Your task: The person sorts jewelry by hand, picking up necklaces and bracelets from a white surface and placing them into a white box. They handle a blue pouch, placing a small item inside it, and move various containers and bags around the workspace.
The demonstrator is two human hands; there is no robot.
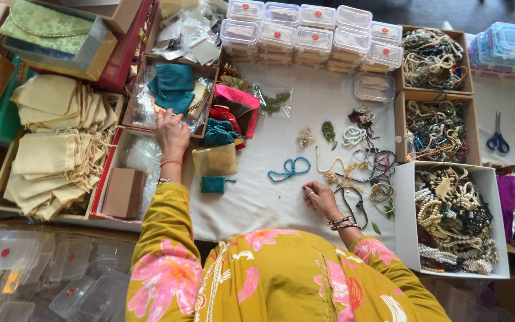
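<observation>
Your left hand [171, 132] reaches into the box [131, 113] of teal pouches [174, 83]; its fingertips are hidden, so I cannot tell its grip. Your right hand [320, 198] rests loosely curled on the white cloth [269, 203], beside tangled necklaces [362, 173].

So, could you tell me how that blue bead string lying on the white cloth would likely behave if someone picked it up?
The blue bead string lies in loose loops on the white cloth, so it would probably hang limp and swing. It looks thin, so likely light. Lifted at one point, the loops would probably slide open, and might snag the necklaces lying to its right.
</observation>
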